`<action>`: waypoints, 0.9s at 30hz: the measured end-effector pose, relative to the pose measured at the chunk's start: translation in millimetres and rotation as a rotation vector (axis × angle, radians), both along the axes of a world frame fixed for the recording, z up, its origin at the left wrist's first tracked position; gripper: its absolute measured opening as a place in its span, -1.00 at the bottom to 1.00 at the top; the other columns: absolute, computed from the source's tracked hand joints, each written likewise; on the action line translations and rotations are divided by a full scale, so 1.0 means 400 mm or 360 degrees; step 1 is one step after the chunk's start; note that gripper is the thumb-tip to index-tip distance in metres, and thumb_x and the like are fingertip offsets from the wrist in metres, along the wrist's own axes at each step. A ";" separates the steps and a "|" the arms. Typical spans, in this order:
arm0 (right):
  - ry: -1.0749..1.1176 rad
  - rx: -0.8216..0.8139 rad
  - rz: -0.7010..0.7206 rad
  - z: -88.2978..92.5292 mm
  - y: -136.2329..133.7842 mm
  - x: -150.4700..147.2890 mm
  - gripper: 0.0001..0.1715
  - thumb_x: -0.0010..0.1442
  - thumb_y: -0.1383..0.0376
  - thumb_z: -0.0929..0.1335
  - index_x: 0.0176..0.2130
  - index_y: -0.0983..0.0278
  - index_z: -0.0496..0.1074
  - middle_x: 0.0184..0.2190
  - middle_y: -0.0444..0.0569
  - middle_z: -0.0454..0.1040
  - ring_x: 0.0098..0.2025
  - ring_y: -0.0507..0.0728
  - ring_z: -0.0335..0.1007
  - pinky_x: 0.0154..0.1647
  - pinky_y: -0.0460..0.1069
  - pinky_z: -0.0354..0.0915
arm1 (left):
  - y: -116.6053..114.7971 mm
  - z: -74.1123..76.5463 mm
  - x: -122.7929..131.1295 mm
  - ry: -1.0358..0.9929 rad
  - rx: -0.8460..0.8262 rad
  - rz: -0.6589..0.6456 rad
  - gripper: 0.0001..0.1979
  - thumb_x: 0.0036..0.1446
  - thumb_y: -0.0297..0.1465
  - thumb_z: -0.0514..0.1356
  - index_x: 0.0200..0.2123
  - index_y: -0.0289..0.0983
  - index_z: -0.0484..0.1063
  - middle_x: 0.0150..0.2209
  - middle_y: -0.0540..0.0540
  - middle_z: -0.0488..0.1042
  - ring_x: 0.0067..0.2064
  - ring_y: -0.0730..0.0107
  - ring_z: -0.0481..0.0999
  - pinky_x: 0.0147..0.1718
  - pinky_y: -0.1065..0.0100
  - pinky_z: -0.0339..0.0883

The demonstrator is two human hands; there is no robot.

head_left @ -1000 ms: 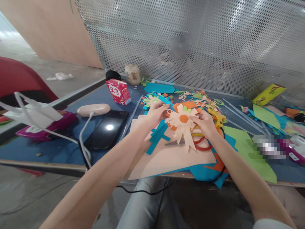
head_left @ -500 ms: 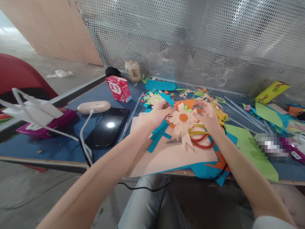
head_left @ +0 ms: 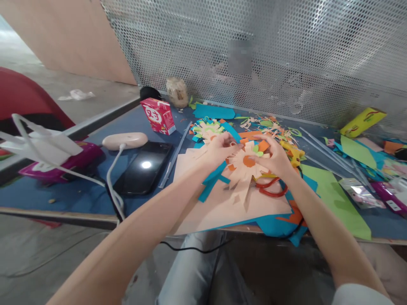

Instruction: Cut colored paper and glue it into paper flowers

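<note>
A peach paper flower (head_left: 249, 161) with an orange round centre, orange and green pieces and hanging strips is between my two hands. My left hand (head_left: 221, 149) grips its left edge with fingers bent. At the right side, my right hand (head_left: 276, 157) pinches it, thumb laid over the petals near the centre. Scissors (head_left: 272, 189) with red and yellow handles lie beneath, their blades mostly hidden. Under them is a stack of peach paper (head_left: 203, 218). Blue paper strips (head_left: 212, 185) lie beside my left wrist. Another fringed flower (head_left: 208, 128) rests behind my left hand.
On the left are a phone (head_left: 144, 169), a white corded device (head_left: 125, 141) and a red box (head_left: 158, 115). Paper scraps (head_left: 270, 123) lie along the perforated metal panel (head_left: 197, 46). Green paper (head_left: 337, 203) and a yellow box (head_left: 362, 123) are on the right.
My right hand has closed in, its thumb now on the petals. The flower has shifted slightly right and turned, covering more of the scissors.
</note>
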State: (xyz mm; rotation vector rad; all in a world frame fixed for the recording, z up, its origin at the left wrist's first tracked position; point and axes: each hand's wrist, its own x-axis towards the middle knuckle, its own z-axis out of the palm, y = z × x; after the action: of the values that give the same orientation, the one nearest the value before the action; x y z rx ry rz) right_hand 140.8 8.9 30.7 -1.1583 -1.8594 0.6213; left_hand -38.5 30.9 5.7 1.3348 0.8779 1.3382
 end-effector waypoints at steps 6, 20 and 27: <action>0.0319 -0.0319 0.0007 -0.011 0.014 0.005 -0.49 -0.33 0.25 0.52 -0.29 0.20 0.41 -0.41 -0.12 0.45 -0.35 0.13 0.39 -0.32 0.01 0.32 | -0.005 0.007 0.006 -0.0099 0.0025 -0.0055 -0.64 -0.24 -0.32 0.36 -0.56 -0.27 0.18 -0.63 0.13 0.23 -0.58 0.61 0.24 -0.60 0.51 0.08; 0.0419 -0.0389 -0.0039 -0.012 0.006 0.002 -0.49 -0.37 0.27 0.54 -0.33 0.21 0.41 -0.42 -0.11 0.44 -0.39 0.10 0.37 -0.35 0.00 0.32 | -0.009 0.023 0.003 -0.0035 -0.0057 0.0028 -0.72 -0.08 -0.33 0.27 -0.62 -0.28 0.23 -0.70 0.10 0.20 -0.63 0.60 0.21 -0.64 0.51 0.06; 0.0348 -0.0320 -0.0020 -0.011 0.001 0.001 -0.55 -0.34 0.26 0.53 -0.36 0.21 0.42 -0.43 -0.12 0.45 -0.39 0.10 0.37 -0.34 0.01 0.33 | 0.002 0.007 0.009 -0.0069 -0.0075 0.0059 -0.76 -0.04 -0.31 0.24 -0.57 -0.28 0.25 -0.64 0.07 0.27 -0.60 0.59 0.25 -0.62 0.52 0.10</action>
State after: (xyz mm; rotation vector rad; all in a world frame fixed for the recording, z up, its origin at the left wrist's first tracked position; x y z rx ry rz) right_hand 141.2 9.3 26.4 -1.1777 -1.6315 0.9069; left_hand -34.9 31.6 8.7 1.2543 0.9033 1.3620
